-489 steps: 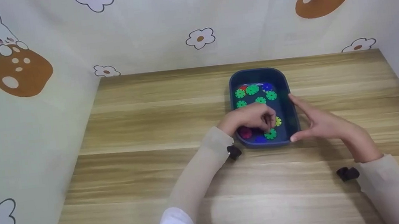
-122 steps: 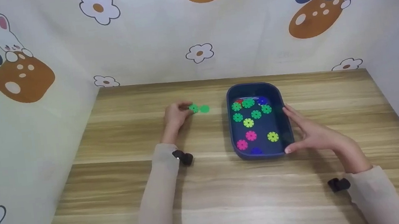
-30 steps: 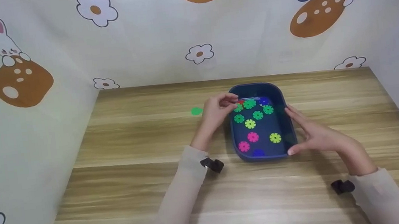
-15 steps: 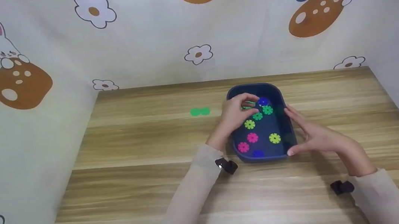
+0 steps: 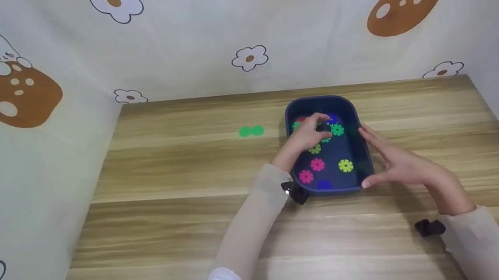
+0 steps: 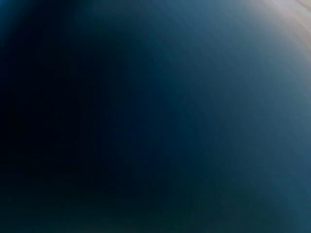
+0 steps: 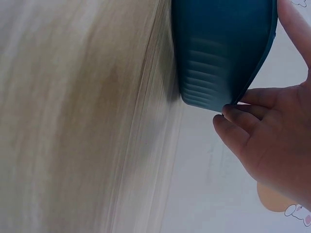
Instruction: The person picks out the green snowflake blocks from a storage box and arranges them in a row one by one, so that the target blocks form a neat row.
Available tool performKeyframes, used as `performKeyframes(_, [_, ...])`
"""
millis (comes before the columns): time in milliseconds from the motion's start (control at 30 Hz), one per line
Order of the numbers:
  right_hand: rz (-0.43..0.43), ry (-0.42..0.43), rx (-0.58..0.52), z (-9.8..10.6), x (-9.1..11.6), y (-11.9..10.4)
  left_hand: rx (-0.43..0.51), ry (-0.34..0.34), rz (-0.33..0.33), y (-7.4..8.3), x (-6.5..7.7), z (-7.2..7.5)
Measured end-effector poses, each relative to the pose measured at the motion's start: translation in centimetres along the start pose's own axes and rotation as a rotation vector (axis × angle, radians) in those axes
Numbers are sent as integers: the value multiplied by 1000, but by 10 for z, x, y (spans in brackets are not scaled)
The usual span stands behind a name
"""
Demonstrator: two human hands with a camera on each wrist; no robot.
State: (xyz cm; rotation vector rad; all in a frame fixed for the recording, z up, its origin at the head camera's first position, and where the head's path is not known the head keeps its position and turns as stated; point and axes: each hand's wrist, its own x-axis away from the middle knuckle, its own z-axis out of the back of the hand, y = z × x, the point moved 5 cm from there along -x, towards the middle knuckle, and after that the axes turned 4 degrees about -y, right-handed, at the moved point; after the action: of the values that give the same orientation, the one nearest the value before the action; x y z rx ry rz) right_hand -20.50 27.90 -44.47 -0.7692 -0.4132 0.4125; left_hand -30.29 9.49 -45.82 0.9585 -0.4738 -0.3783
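Observation:
A dark blue tray (image 5: 320, 103) holds several notched interlocking discs: green (image 5: 337, 130), pink (image 5: 317, 165), yellow (image 5: 345, 165) and blue (image 5: 324, 184). Over its far half is my left hand (image 5: 304, 137), thumb and fingers parted above the green discs and covering part of them. The left wrist view is only a dark blue blur. My right hand (image 5: 404, 162) rests against the tray's right side, thumb at the near corner. In the right wrist view its fingertips touch the tray's rim. Two green discs (image 5: 251, 131) lie side by side on the table.
The wooden table (image 5: 171, 233) extends left and in front of the tray. A printed cloth wall (image 5: 181, 39) stands along the back edge, with more cloth at both sides.
My left hand has moved right, from beside the tray's left rim to inside it, over the green discs. Earlier it held a green disc by the pair on the table. The right hand stays put.

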Motion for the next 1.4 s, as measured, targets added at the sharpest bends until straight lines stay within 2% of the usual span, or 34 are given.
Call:
performKeyframes(133, [-8,-6,-7,1,-1,0,-118,-27,70,-2,-2,-6])
performKeyframes(233, [-6,-7,-6,1,-1,0,-203,-77,67,-2,-3,-13])
performKeyframes(400, [-3,-7,4,1,1,-2,-339,-204,-11,0,-4,-24])
performKeyframes(500, [-9,-8,2,2,2,-2,-432,-273,-78,3,-4,-30])
performKeyframes(633, [-9,-8,8,4,3,-4,-541,-291,-146,6,-4,-33])
performKeyframes(733, [-2,-10,14,5,2,-4,-579,-289,-156,6,-4,-33])
performKeyframes(833, [3,-9,12,5,1,-4,-554,-295,-170,7,-3,-33])
performKeyframes(1033, [-12,-17,8,3,2,-2,-417,-304,-214,11,-3,-33])
performKeyframes(1200, [-1,-17,8,2,1,-3,-324,-263,-221,12,-1,-29])
performKeyframes(1400, [1,-24,8,1,1,-2,-267,-234,-250,13,1,-26])
